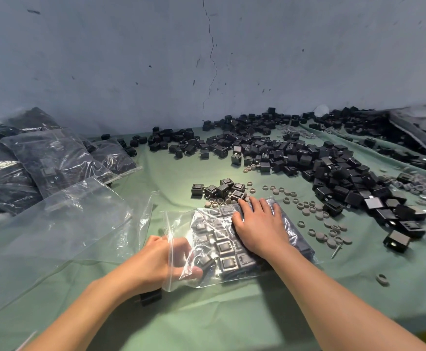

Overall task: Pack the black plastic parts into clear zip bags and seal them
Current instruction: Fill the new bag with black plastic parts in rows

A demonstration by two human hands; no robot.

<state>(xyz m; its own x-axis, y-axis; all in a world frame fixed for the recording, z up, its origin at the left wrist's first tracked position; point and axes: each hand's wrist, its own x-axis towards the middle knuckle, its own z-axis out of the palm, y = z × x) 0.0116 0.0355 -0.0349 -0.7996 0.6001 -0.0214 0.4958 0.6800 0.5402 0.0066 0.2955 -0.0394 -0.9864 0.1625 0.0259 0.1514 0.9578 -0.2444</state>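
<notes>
Head view, closest in: one stray black part [151, 297] lies on the green cloth [232, 312] right under my left wrist, outside any bag.
Left hand [166, 262]: fingers curled, shoved into the open mouth of the zip bag [179, 224]. Glare on the film means I can't tell if it's pinching a part or just the plastic.
Bagged parts [224, 248]: packed flat in a neat grid inside that bag, dead centre in front of me.
Right hand [257, 229]: fingers straight, palm pressing down on top of the bag, gripping nothing.
Step, my guess: last pieces going in, zip not closed yet.
How I'd do it: hold the right palm flat so the grid doesn't shuffle, nudge the edge row well clear of the zip track, squeeze the air out, then run the seal from one end to the other. Grab that stray first.
Empty bags [54, 236]: loose sheets just left of the work.
Grey caps [328, 224]: scattered right of the bag, with a screw [336, 250] among them. Worth not sweeping those in.
Small cluster [219, 190]: a handful of parts just beyond the bag.
Loose pile [308, 158]: loads left, spread back toward the wall.
Filled bags [42, 160]: stacked far left.
</notes>
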